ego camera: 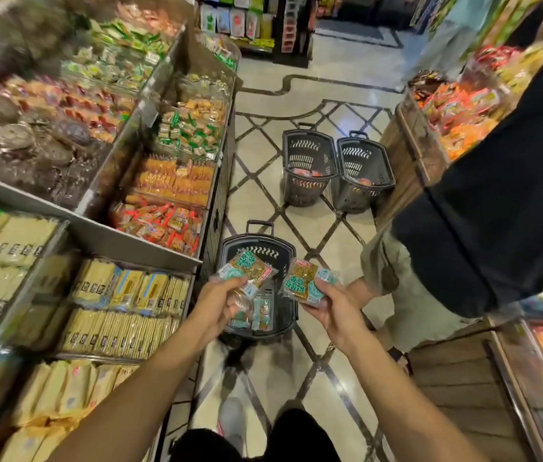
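1. Left grip [220, 303] is clamped on a snack packet [246, 269] over the near basket [288, 315], the packet's long axis rising rightward.
2. Right grip [333, 311] pinches another packet [306, 278] just right of that basket's rim, its long axis falling rightward.
3. Open floor [256, 201] lies beyond the near basket. A second basket [308, 195] and a third basket [363, 203] stand well past it.

Two bare forearms, extended forward, hands level side by side.
Left hand [220, 303]: palm turned inward, thumb and fingers pinching left packet [246, 266]. Right hand [333, 311]: thumb on top, fingers beneath, pinching right packet [306, 278]. Hands apart; forearms converge toward them.
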Demonstrator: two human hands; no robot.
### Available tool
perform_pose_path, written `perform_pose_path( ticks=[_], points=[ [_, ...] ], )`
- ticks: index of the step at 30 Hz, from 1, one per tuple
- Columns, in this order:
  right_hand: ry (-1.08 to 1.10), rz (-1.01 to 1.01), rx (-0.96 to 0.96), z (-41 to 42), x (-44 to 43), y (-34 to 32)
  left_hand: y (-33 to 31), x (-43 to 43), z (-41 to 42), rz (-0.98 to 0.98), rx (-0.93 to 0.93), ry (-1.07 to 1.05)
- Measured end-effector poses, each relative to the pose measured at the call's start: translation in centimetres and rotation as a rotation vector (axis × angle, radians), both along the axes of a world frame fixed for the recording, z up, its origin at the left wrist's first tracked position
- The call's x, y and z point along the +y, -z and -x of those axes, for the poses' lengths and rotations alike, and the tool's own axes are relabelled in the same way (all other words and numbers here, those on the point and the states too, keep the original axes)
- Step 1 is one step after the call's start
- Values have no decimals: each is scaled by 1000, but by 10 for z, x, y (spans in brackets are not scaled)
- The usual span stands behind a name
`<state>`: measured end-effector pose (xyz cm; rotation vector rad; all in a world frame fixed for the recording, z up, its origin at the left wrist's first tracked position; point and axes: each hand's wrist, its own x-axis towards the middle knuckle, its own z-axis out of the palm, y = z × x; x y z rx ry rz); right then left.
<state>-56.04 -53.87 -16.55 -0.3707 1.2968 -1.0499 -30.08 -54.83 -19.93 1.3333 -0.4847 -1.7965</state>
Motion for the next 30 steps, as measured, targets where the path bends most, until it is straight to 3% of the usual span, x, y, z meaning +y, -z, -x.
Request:
perform_pose_path(
  ticks=[16,22,30],
  points=[
    [-123,-136,14,3,-144,89,44,-113,34,-220,-87,-126],
    [-211,-182,63,6,-197,135,92,-149,36,-350,-109,-222],
    [-218,-314,101,2,-230,229,206,-189,26,-513,-101,-286]
  ],
)
